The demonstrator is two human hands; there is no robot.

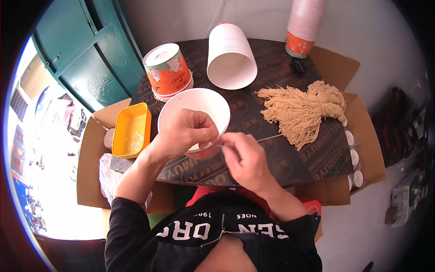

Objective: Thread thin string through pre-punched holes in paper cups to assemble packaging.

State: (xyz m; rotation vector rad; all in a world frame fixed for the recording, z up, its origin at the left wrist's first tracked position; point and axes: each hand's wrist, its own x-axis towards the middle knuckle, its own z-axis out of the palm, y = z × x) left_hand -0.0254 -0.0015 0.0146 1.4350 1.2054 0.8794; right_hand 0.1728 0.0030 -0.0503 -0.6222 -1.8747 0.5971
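Note:
A white-lined paper bucket (206, 97) with an orange outside stands before me at the front of the table. Over its right front rim, my left hand (190, 129) is closed in a pinch. A thin piece of cord (270, 137) seems to run between the fingertips of both hands; its end is hidden there. My right hand (244, 156) is closed on this cord just outside the rim, beside the left fingertips. From the right hand a length of it stretches right toward a beige bundle of cords (308, 111) lying on the table.
Behind the bucket stand an upside-down orange bucket stack (167, 72) and a lying stack of white buckets (231, 59). A tall bucket stack (304, 27) rises at the back right. Left is a yellow tray (131, 147) with small bits; cardboard boxes (369, 149) flank the dark table (290, 163).

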